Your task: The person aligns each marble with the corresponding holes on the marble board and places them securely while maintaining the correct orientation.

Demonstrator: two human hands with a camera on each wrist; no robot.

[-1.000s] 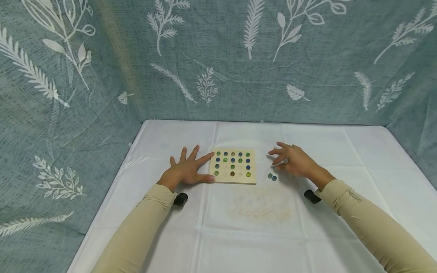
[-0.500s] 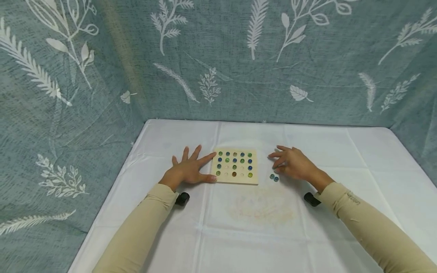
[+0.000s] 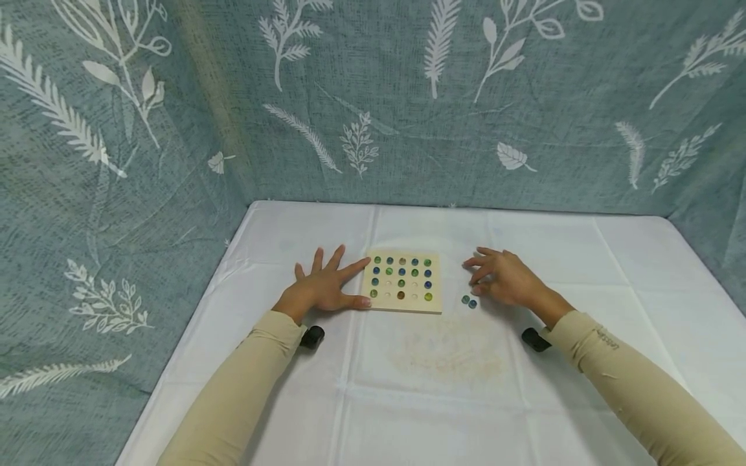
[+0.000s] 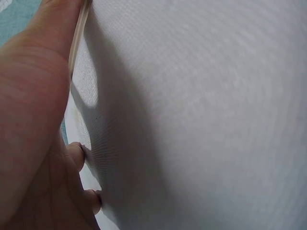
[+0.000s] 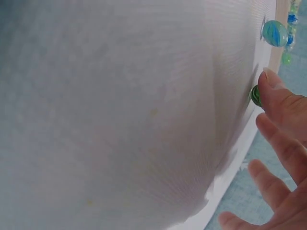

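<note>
A pale wooden board (image 3: 408,305) lies on the table in the head view, with rows of green, blue and brown marbles in its hollows; several hollows in the lower rows hold none. My left hand (image 3: 319,289) is spread flat, thumb and index fingertip at the board's left corners. To the board's right, two loose marbles sit on the cloth: a blue-streaked one (image 5: 275,32) and a green one (image 5: 255,96). Close over them is my right hand (image 3: 506,277), fingers loosely bent and apart. Its thumb (image 5: 287,108) partly covers the green marble in the right wrist view.
A white cloth (image 3: 419,414) covers the table, with creases and a faint brownish stain in front of the board. Blue-green curtains (image 3: 402,155) with white leaf prints stand behind and at the sides. Each wrist carries a black camera (image 3: 313,336).
My right hand has come slightly nearer the loose marbles, its thumb lowering toward them. My left hand stays at the board. The head view has shifted a little.
</note>
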